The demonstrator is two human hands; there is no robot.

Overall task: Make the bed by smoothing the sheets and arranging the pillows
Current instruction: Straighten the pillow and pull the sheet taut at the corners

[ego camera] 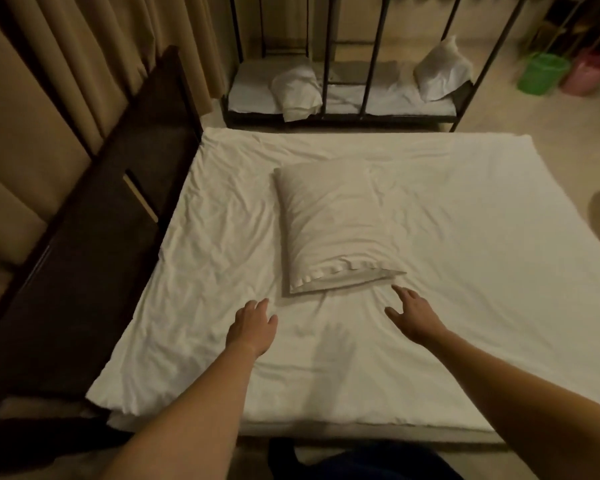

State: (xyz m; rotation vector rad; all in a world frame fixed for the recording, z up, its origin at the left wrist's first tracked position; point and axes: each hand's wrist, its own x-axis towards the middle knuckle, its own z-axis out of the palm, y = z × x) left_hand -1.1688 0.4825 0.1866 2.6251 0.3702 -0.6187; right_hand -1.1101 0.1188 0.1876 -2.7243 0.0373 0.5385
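A white pillow [333, 226] lies lengthwise in the middle of the bed, its open end toward me. The white sheet [482, 254] covers the mattress and is wrinkled, most of all on the left half. My left hand [253, 325] reaches out over the sheet just short of the pillow's near left corner, fingers relaxed and holding nothing. My right hand [413, 311] is stretched out near the pillow's near right corner, fingers spread, empty. Both hands are apart from the pillow.
A dark wooden headboard [94, 244] runs along the bed's left side, with beige curtains [66, 64] behind. Beyond the bed stands a black metal-framed bed [343, 98] holding two white pillows. A green bucket [542, 72] and a pink one [589, 72] stand at the far right.
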